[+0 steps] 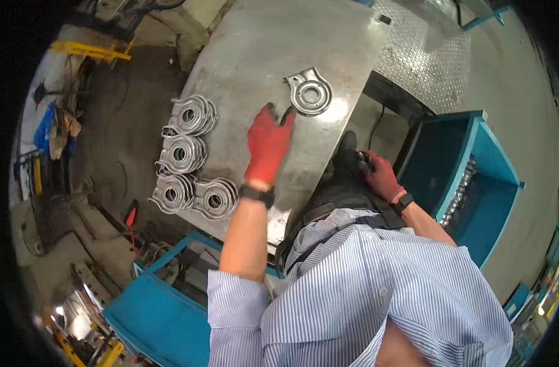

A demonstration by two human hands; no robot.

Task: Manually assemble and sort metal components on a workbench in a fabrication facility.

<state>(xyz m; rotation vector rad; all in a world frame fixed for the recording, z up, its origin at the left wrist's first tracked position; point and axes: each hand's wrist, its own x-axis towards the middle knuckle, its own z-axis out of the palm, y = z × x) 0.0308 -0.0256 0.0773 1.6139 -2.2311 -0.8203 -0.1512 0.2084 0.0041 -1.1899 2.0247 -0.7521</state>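
Note:
My left hand (269,145), in a red glove with dark fingertips, reaches over the metal table (249,67). Its thumb and fingers are apart with nothing between them. Just beyond the thumb lies a stamped metal bracket (312,93) with a round ring and a flat tab; whether they touch is hard to tell. Low beside my thigh, past the table's right edge, my right hand (383,177) has its gloved fingers curled round something small and partly shiny, mostly hidden. Similar brackets stand in several stacks at the table's left edge, among them a far stack (194,115) and a near one (216,198).
To my right stands a blue metal bin (498,156) with a row of shiny metal parts (459,191) inside. A tread-plate surface (423,52) adjoins the table's far right. Another blue container (160,312) sits at the lower left, beside machinery.

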